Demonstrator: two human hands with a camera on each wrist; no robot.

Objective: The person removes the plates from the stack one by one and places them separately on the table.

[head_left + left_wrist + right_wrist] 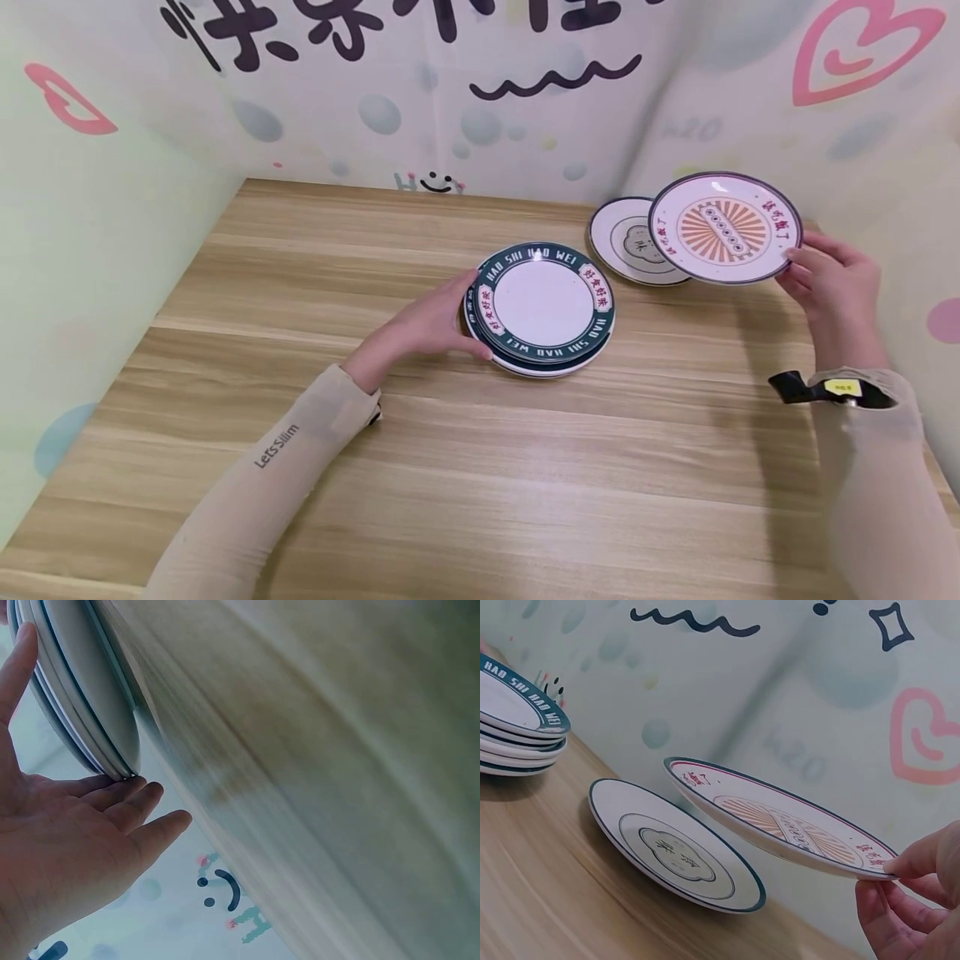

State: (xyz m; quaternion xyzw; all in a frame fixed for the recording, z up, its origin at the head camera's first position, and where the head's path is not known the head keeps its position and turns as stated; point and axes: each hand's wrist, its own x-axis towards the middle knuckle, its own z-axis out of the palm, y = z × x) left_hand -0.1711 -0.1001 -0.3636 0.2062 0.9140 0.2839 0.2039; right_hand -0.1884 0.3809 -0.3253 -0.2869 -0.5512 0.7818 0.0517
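My right hand [840, 275] pinches the right edge of a plate [726, 229] with an orange sunburst print, thumb on top and fingers beneath. That plate is held up in the air, tilted. Below and left of it, a second plate [676, 851] with a grey cloud-shaped print lies on the table, partly covered by the held one in the head view. My left hand [435, 321] rests against the left side of a stack of green-rimmed plates [543, 304]. In the left wrist view, its fairly straight fingers [124, 802] touch the stack's edge, thumb spread apart.
The wood-grain table [510, 483] meets a printed wall cloth [450, 92] just behind the plates. Another stretch of patterned cloth rises at the left side. A black strap [832, 387] is round the right wrist.
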